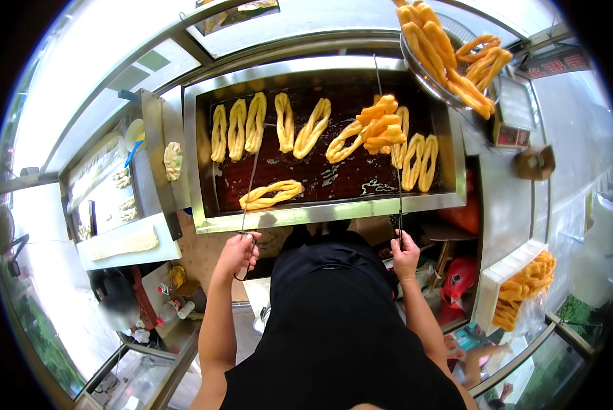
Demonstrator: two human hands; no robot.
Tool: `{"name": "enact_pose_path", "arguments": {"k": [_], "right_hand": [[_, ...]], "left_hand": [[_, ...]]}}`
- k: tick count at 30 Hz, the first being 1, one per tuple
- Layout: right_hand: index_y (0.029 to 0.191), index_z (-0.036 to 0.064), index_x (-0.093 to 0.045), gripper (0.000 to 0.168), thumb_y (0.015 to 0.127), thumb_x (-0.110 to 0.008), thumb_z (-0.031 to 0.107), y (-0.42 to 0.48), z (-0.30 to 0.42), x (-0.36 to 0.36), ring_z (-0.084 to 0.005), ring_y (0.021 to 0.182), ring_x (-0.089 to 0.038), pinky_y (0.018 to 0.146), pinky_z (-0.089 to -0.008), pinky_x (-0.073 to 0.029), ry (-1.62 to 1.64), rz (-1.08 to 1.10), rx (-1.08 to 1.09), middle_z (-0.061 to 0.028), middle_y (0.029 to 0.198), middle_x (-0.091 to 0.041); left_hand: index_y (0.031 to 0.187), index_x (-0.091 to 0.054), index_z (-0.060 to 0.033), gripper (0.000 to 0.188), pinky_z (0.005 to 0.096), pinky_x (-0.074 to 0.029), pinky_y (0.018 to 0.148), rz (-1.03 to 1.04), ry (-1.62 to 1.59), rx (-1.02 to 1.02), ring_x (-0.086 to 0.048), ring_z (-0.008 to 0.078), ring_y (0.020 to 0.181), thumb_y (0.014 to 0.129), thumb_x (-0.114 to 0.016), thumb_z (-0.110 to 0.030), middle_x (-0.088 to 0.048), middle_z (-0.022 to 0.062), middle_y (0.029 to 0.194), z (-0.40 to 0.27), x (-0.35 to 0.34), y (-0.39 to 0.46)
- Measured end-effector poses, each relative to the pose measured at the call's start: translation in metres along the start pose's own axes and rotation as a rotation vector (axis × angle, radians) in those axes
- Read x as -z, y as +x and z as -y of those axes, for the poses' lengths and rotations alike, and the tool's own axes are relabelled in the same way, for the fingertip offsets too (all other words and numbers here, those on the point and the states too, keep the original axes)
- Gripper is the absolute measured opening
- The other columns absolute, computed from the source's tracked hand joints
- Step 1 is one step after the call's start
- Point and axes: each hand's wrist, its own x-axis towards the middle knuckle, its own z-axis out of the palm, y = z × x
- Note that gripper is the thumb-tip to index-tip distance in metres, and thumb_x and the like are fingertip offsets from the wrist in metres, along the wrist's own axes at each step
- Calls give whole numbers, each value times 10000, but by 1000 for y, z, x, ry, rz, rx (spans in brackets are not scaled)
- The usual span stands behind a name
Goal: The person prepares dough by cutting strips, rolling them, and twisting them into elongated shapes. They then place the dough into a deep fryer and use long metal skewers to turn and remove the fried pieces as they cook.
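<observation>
Twisted dough sticks (285, 123) float in dark oil in a rectangular metal fryer (296, 211). My left hand (240, 252), at the fryer's near left edge, grips a thin metal rod (254, 177) that reaches over the oil, past a lone dough stick (270, 195) near the front wall. My right hand (405, 252), below the near right edge, is closed on a second thin metal rod (399, 197). Its far part meets a cluster of deeper orange fried dough (384, 125) at the right of the oil; how they touch is unclear. Paler dough sticks (420, 161) lie right of this cluster.
A metal strainer bowl (419, 82) heaped with fried dough stands at the fryer's back right corner. At right, a white container (491, 292) holds more. Raw dough (127, 246) lies on a white board at left, beside a metal partition (157, 164). Another person's arm (473, 366) shows lower right.
</observation>
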Motion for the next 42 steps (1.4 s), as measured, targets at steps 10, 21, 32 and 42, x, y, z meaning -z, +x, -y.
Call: {"name": "enact_pose_path", "arguments": {"k": [10,21,32,42], "right_hand": [[1165,-13,-656,294,877,-672,44,0,13,-3,-36,588,-477,550,-219,-429,16,32,-6,39,701,-552],[1168,1,-659,293,878,-672,40,-3,8,-5,-30,578,-482,539,-217,-427,-3,19,-1,44,696,-552],[1159,-8,-660,292,873,-678,48,1,7,-7,-28,576,-487,529,-210,-425,-16,36,23,40,696,-554],[1156,-8,-660,289,873,-676,48,-3,17,-15,-27,577,-492,532,-209,-427,6,67,7,39,710,-563]], "left_hand": [[1070,-656,-42,312,331,-503,479,-438,864,-358,-610,160,563,1014,-467,-284,-613,92,691,28,17,41],[1170,-604,-80,299,284,-480,440,-270,153,-93,-549,140,501,1036,-434,-287,-587,43,717,21,20,0],[1221,-577,-61,320,281,-481,475,78,-340,-94,-559,129,536,1053,-404,-272,-606,46,742,20,32,10],[1059,-650,-21,310,309,-464,441,-615,625,-272,-572,162,493,998,-502,-287,-593,85,685,60,80,41]]}}
